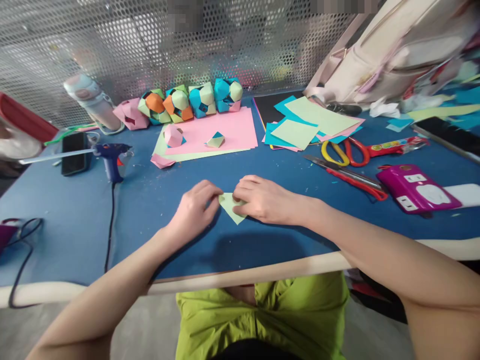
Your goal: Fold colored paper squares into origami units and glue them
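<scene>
Blue tabletop (150, 190), one; I watch it remotely through the head camera. Paper balls (180, 100), five, rowed along the surface's far edge, left of centre: complete, by my judgement. Pink sheet (240, 130), one, lying just before that row. Loose sheets (296, 132), blue, pink and pale green, fanned toward the far edge, right of centre: flat stock, apparently left unworked. Right hand (264, 200), fingers curled closed on the right side of the pale green paper piece (228, 205). Left hand (197, 207), thumb and fingertips pinching its left corner. Said piece: between both hands, near the middle of the near edge, one point toward that edge, partly covered by the right fingers. I judge its folding under way; remaining creases I cannot tell. Pink-and-blue ball (173, 135) and green-and-blue unit (216, 140), smallest, apart on the pink sheet: seemingly unfinished.
</scene>
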A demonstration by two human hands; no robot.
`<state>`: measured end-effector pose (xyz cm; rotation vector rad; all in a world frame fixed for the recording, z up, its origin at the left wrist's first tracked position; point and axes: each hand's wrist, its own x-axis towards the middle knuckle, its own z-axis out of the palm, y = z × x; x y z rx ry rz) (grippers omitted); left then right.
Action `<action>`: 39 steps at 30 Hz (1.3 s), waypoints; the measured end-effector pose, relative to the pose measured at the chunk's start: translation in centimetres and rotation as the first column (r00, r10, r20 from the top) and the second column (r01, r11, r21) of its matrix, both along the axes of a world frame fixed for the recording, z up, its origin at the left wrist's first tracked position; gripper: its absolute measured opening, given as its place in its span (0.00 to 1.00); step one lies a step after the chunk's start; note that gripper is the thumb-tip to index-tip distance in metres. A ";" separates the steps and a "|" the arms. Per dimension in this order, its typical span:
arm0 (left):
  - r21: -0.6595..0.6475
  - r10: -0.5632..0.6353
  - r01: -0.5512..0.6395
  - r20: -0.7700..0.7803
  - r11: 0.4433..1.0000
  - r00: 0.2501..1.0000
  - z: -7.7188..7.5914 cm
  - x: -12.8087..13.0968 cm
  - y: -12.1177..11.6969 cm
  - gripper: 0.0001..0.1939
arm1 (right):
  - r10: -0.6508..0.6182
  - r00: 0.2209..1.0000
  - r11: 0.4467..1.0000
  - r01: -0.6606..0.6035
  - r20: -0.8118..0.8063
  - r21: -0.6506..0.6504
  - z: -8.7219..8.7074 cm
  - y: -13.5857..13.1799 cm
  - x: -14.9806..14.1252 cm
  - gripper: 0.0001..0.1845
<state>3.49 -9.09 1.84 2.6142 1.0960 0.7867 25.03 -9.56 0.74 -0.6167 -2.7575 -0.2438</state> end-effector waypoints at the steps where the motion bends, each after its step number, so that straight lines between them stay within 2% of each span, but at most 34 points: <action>1: -0.023 -0.070 0.070 -0.011 0.997 0.997 -0.1 0.3 -0.4 0.09 | -0.004 1.000 1.000 0.004 0.002 0.016 0.1 -0.1 0.0 0.14; 3: -0.056 -0.152 0.150 -0.043 0.987 0.987 -0.5 0.5 -0.8 0.09 | -0.010 1.000 0.999 0.009 0.009 0.044 0.2 -0.2 -0.1 0.16; 4: -0.062 -0.157 0.153 -0.059 0.986 0.986 -0.7 0.4 -0.6 0.09 | -0.011 1.000 0.999 0.010 0.017 0.052 0.3 -0.2 -0.1 0.16; 10: -0.072 -0.030 0.021 -0.133 0.997 0.991 -1.0 -1.2 2.2 0.10 | -0.016 0.998 0.999 0.014 0.063 0.039 0.5 -0.3 0.1 0.13; 14: 0.023 0.049 -0.047 -0.115 0.999 0.992 -0.4 -1.3 1.8 0.11 | -0.015 0.998 1.000 0.014 0.060 0.024 0.5 -0.3 0.1 0.13; 16: 0.051 -0.014 0.019 -0.092 0.999 0.996 -0.1 -0.8 0.4 0.11 | -0.010 0.998 1.000 0.009 0.055 0.021 0.5 -0.2 0.1 0.14; 19: -0.010 -0.237 0.237 -0.119 0.971 0.964 0.0 0.2 -1.8 0.12 | -0.008 0.999 0.999 0.006 0.052 0.036 0.4 -0.1 0.0 0.17; 21: -0.039 -0.294 0.291 -0.154 0.956 0.943 -0.3 0.7 -2.8 0.13 | -0.014 0.998 0.998 0.011 0.053 0.057 0.4 -0.1 -0.1 0.18; 29: -0.064 -0.297 0.291 -0.114 0.955 0.948 -1.1 0.9 -2.6 0.13 | -0.002 0.999 0.997 -0.001 0.041 0.072 0.2 -0.1 0.0 0.17; 36: -0.087 -0.324 0.313 -0.195 0.946 0.926 -0.7 1.0 -2.7 0.15 | -0.014 0.998 0.997 0.009 0.064 0.077 0.2 0.0 0.1 0.17; 39: -0.084 -0.329 0.318 -0.242 0.944 0.913 -0.6 1.0 -2.7 0.15 | -0.061 0.993 0.997 0.055 0.097 0.060 0.5 0.0 0.5 0.14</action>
